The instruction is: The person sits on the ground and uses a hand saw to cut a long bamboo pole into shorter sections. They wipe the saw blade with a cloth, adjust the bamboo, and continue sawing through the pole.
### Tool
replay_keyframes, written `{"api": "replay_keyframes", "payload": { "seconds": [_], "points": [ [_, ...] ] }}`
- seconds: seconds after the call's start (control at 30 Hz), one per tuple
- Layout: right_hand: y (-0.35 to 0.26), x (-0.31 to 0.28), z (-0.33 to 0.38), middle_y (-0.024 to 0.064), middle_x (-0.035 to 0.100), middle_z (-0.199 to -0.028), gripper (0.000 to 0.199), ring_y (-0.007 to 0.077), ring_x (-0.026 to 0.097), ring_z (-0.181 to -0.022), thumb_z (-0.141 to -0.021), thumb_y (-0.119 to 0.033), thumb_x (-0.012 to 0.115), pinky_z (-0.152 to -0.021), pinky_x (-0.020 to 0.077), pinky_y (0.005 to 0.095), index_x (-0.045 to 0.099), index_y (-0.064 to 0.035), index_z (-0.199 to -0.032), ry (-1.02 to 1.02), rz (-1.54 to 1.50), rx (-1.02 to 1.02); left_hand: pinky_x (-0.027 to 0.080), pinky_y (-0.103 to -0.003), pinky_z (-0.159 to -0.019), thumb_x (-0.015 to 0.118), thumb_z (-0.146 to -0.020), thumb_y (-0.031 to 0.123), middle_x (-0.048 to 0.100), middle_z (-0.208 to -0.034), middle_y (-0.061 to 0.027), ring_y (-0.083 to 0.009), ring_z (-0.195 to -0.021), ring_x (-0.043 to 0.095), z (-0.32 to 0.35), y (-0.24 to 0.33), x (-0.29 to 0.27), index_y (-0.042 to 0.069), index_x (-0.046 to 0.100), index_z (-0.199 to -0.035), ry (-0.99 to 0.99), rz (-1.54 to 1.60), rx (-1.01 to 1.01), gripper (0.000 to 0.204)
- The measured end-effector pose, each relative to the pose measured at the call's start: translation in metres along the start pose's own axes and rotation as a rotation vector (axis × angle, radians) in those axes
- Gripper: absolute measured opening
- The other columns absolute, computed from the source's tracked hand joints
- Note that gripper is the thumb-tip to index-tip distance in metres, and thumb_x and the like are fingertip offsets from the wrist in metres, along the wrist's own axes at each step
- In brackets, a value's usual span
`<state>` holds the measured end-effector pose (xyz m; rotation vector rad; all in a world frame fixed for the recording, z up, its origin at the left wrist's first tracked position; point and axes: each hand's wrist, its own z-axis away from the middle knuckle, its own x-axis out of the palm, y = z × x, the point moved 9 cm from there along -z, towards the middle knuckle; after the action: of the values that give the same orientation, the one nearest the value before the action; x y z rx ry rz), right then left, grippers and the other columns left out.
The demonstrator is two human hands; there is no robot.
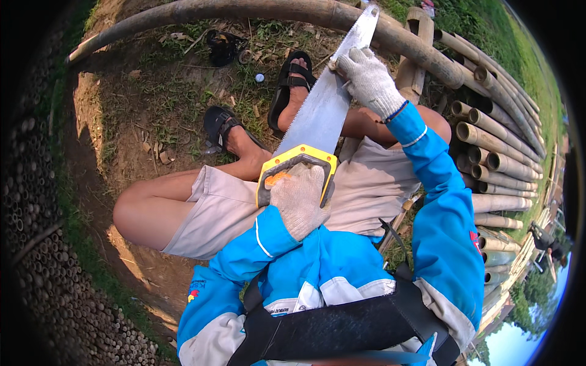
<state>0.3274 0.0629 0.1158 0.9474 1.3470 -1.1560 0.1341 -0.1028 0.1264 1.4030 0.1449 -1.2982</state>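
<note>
Saw (318,113) slanting up-right from the lap — left hand (299,198) gripping its handle (299,154); right hand (367,80), nearer the pole (293,11), curled at the blade (314,125), hold unclear.

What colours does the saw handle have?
The handle is yellow and black with orange spots, best in head view.
</note>
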Motion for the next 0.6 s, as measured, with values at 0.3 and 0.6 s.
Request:
{"api": "replay_keyframes", "payload": {
  "seconds": [0.3,0.6],
  "points": [
    [-0.14,0.015,0.065,0.0137,0.064,-0.111,0.041,0.0354,0.065,-0.116,-0.08,-0.015,0.075,-0.101,0.0541,0.0475,0.068,-0.0087,-0.119,0.003,-0.364,-0.581,0.057,-0.055,-0.071,0.084,-0.077,0.033,0.074,-0.089,-0.0205,-0.0431,-0.077,0.074,-0.004,0.002,0.004,0.005,0.063,-0.112,-0.075,-0.035,-0.022,0.05],
    [0.009,0.022,0.007,0.0125,0.064,-0.124,0.061,0.0364,0.062,-0.123,-0.075,-0.016,0.088,-0.104,0.056,0.0477,0.067,-0.0148,-0.132,0.107,0.002,-0.165,0.056,-0.055,-0.072,0.083,-0.078,0.035,0.073,-0.087,-0.0181,-0.0424,-0.077,0.073,-0.005,-0.003,0.005,0.006,0.062,-0.1,-0.004,-0.01,0.006,0.042]
  ]
}}
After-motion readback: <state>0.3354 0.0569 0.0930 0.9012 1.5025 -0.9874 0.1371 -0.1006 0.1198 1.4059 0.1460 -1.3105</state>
